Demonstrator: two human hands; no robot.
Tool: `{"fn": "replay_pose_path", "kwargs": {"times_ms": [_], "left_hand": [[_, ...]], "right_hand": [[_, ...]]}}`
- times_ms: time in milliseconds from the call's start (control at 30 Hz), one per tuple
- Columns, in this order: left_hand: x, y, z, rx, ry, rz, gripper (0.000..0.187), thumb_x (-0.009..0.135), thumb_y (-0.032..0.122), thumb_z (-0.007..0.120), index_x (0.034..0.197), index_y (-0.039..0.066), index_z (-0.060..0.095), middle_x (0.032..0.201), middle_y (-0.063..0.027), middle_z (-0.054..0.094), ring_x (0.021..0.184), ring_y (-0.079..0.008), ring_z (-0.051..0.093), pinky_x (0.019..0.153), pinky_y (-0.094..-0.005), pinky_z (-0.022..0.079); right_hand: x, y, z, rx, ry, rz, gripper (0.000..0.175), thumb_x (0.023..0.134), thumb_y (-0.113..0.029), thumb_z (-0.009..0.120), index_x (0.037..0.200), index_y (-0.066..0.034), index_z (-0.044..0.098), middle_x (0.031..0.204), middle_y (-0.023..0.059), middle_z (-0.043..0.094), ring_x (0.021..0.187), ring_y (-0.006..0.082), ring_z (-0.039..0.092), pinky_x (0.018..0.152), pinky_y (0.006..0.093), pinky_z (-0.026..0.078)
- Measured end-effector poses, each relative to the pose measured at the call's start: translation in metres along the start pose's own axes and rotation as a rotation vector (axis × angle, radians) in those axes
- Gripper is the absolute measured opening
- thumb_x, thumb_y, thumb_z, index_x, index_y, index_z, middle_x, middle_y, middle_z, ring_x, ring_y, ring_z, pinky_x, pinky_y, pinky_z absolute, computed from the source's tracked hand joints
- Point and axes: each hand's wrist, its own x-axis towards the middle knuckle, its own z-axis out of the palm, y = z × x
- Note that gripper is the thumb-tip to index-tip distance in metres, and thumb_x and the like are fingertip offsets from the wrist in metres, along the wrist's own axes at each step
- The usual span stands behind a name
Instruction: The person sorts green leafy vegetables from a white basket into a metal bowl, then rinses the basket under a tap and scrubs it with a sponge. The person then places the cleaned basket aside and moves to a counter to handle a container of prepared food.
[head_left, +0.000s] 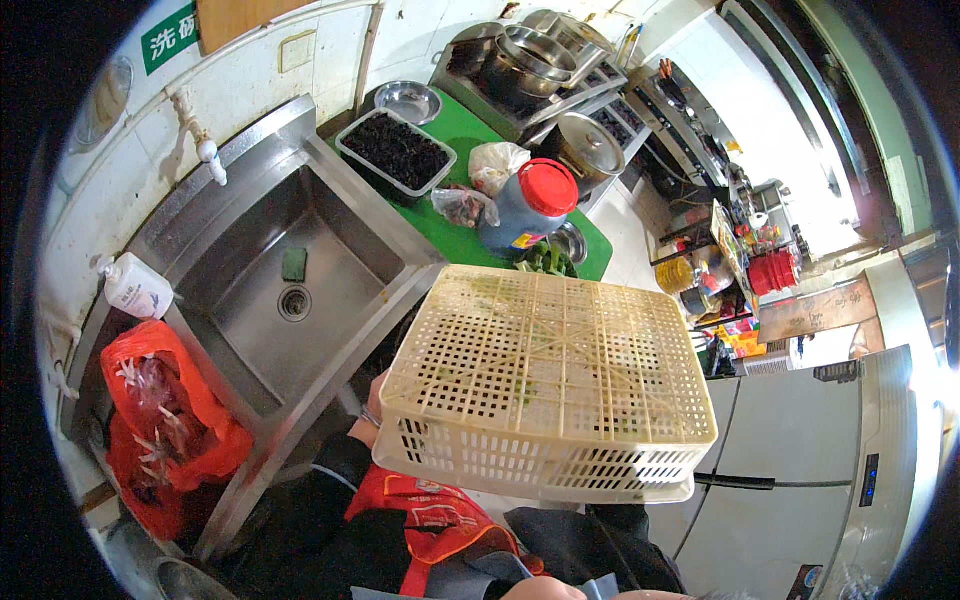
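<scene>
A cream plastic basket with a perforated base is held up in front of me, upside down, its ribbed base facing the camera. My left hand grips its left side; most of the fingers are hidden behind the plastic. Through the holes some green bits show. My right hand is out of view. Left of the basket is a stainless steel sink, with a green scouring pad beside its drain. Below the basket hangs a red apron.
A red plastic bag holding poultry with visible feet and a pump bottle stand left of the sink. The green board bears a tub of dark food and a red-lidded jar. A refrigerator stands right.
</scene>
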Motion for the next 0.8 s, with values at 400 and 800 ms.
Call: {"fn": "replay_pose_path", "kwargs": {"times_ms": [400,800], "left_hand": [[-0.010,0.022,-0.038,-0.017,0.011,-0.003,0.041,0.076,0.012,0.058,0.114,0.003,0.044,0.102,-0.0097,0.054,0.092,-0.0235,0.053,0.079,-0.0348,0.045],[-0.061,0.034,-0.122,-0.021,0.202,-0.074,0.041,0.075,0.012,0.058,0.113,0.003,0.045,0.102,-0.0101,0.054,0.092,-0.0230,0.053,0.080,-0.0344,0.044]], "right_hand": [[0.092,-0.046,0.037,-0.142,-0.083,-0.151,0.043,0.077,-0.015,0.056,0.116,-0.0021,0.040,0.111,0.0116,0.048,0.100,0.0217,0.046,0.083,0.0355,0.038],[0.086,-0.032,0.051,-0.270,-0.124,-0.166,0.042,0.077,-0.016,0.057,0.114,-0.0016,0.042,0.108,0.0117,0.050,0.097,0.0208,0.048,0.080,0.0346,0.039]]}}
